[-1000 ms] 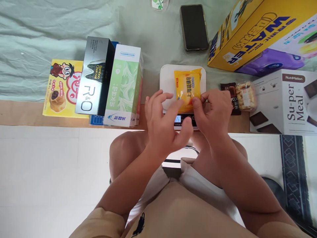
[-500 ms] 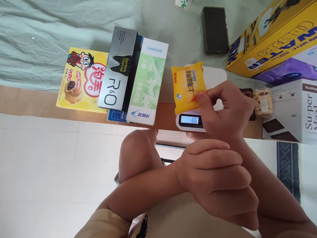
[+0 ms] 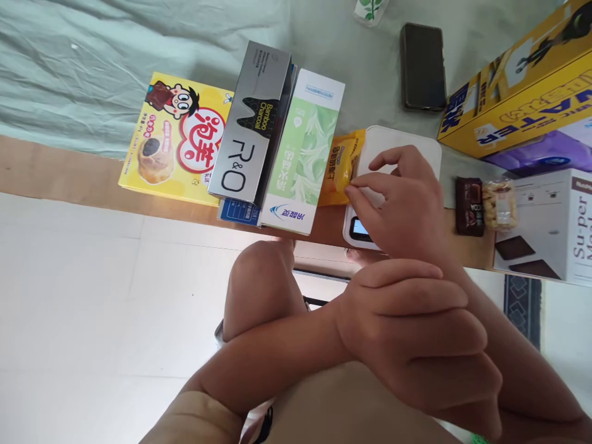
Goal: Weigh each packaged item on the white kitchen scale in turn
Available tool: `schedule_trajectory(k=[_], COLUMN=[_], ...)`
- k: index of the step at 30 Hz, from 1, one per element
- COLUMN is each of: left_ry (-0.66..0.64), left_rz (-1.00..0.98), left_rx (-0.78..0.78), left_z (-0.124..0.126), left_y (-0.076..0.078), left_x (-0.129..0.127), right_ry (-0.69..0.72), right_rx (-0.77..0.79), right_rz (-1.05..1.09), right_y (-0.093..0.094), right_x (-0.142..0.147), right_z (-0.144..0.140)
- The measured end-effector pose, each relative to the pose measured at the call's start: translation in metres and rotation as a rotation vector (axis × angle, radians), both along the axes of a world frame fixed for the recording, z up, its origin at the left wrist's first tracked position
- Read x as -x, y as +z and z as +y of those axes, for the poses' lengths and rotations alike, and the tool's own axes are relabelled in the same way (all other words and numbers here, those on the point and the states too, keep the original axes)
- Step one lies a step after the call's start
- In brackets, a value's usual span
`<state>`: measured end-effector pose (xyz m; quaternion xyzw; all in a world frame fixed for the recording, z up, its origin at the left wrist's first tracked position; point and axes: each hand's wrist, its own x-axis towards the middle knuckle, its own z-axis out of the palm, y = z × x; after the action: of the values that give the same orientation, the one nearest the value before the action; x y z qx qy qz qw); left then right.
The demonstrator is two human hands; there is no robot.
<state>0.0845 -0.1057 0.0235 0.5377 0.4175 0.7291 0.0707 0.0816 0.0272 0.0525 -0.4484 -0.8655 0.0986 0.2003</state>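
Note:
At the right side of a green-and-white toothpaste box (image 3: 303,148), my right hand (image 3: 400,200) pinches the edge of a wrapped yellow soap bar (image 3: 343,161) between thumb and index finger. The box hides the soap's left part. Under that hand lies a white digital scale (image 3: 419,143), partly covered; its lit display shows no readable number. My left hand (image 3: 416,336) is closed in a loose fist, palm side hidden, in front of my right forearm.
Left of the toothpaste box are a silver R&O box (image 3: 247,123) and a yellow snack box (image 3: 173,139). A phone (image 3: 422,68) lies behind the scale. To the right are a brown packet (image 3: 468,206), a nut packet (image 3: 500,203), a yellow carton (image 3: 513,92) and a white box (image 3: 536,222).
My right hand has carried the soap bar left, from over the scale to beside the toothpaste box. The left hand stays closed. The view has shifted slightly.

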Motion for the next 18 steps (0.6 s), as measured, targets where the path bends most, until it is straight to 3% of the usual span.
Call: schedule_trajectory(k=[3, 7, 10, 15, 18], left_ry=[-0.065, 0.016, 0.023, -0.079, -0.110], left_rz=[0.106, 0.122, 0.179, 0.309, 0.411], left_rx=[0.008, 0.209, 0.246, 0.221, 0.351], left_z=[0.001, -0.008, -0.009, 0.001, -0.001], left_y=[-0.001, -0.009, -0.012, -0.016, -0.022], left_x=[0.004, -0.010, -0.010, 0.006, 0.002], right_ry=[-0.014, 0.048, 0.058, 0.003, -0.037], right_rx=[-0.002, 0.041, 0.004, -0.013, 0.012], right_rz=[-0.004, -0.085, -0.122, -0.133, -0.087], right_y=[0.000, -0.001, -0.004, -0.011, -0.010], right_x=[-0.003, -0.008, -0.013, -0.023, -0.026], right_z=[0.000, -0.001, -0.003, -0.001, -0.001])
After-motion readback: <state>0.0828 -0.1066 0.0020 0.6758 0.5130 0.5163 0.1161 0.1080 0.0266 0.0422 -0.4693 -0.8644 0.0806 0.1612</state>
